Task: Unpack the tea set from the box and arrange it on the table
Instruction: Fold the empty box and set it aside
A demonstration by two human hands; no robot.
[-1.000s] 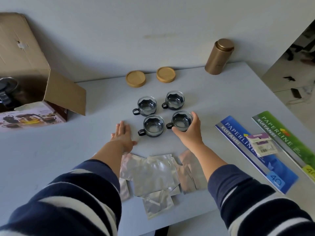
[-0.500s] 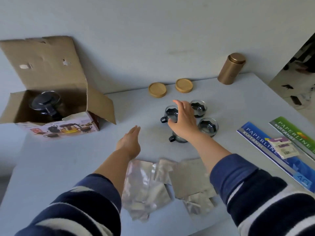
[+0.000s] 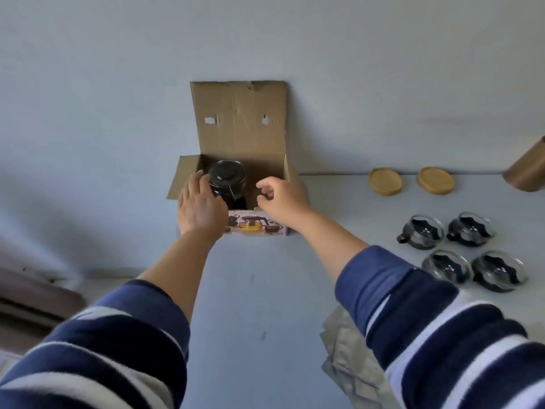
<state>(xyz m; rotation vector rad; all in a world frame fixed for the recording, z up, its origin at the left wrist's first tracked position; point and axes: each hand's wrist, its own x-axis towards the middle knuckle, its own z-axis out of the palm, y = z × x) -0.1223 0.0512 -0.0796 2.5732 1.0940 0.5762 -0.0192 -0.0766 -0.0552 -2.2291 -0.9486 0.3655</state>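
Note:
An open cardboard box (image 3: 239, 125) stands at the back of the table against the wall, its lid flap upright. Inside it sits a dark glass teapot (image 3: 227, 176) with a black lid. My left hand (image 3: 200, 205) reaches over the box's front edge, its fingers lying against the teapot's left side. Over the right half of the box hovers my right hand (image 3: 283, 198), fingers loosely curled and holding nothing. Several glass cups with black handles (image 3: 421, 232) stand in a square group to the right.
Two round wooden coasters (image 3: 385, 181) (image 3: 436, 180) lie at the back right, beside a gold canister (image 3: 528, 169) at the frame's edge. Silver foil packets (image 3: 348, 364) lie under my right sleeve. The grey table (image 3: 259, 296) ends at its left edge near my left arm.
The view has swung left to the box. My right hand left the cups and both hands moved to the box, the left one now against the teapot.

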